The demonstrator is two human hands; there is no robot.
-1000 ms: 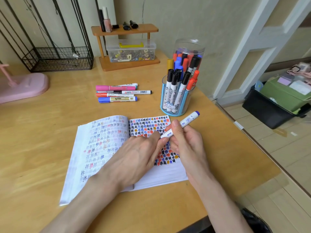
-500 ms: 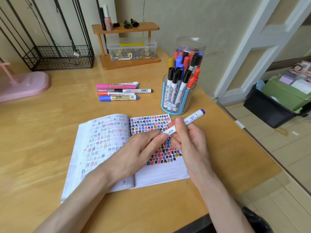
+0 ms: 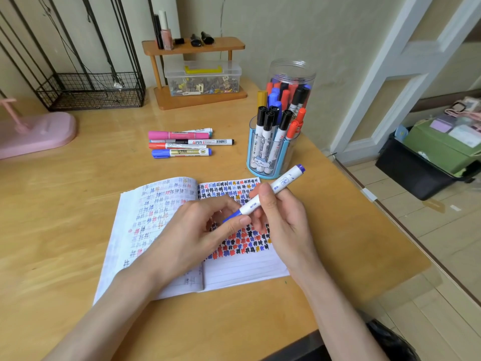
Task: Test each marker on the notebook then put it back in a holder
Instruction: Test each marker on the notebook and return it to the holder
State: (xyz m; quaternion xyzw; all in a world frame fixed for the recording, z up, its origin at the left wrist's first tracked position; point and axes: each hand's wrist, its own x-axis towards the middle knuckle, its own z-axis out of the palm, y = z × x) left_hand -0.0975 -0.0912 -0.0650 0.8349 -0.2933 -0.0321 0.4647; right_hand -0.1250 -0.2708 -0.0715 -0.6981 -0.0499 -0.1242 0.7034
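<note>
The right hand (image 3: pixel 286 225) clenches its grip round the marker (image 3: pixel 282 182); the left hand (image 3: pixel 197 230) pinches the blue cap (image 3: pixel 233 216). The marker's axis slants up-right (cap end lowest) toward the holder (image 3: pixel 265 174).

Table: light wooden table (image 3: pixel 65 217), smooth, a bit shiny.
Notebook: white lined paper notebook (image 3: pixel 242 269), matt, thin pgs, ink shows thru.
Marker: white plastic marker w/ blue cap (image 3: pixel 282 182), smooth, glossy.
Holder: round blue & clear plastic holder (image 3: pixel 269 168), shiny.
Jar: tall clear plastic jar (image 3: pixel 292 71), glossy.
Basket: black metal wire basket (image 3: pixel 91 93), matt.
Stand: pink plastic stand (image 3: pixel 44 134), smooth.
Shelf: small brown wooden shelf (image 3: pixel 192 45), smooth.
</note>
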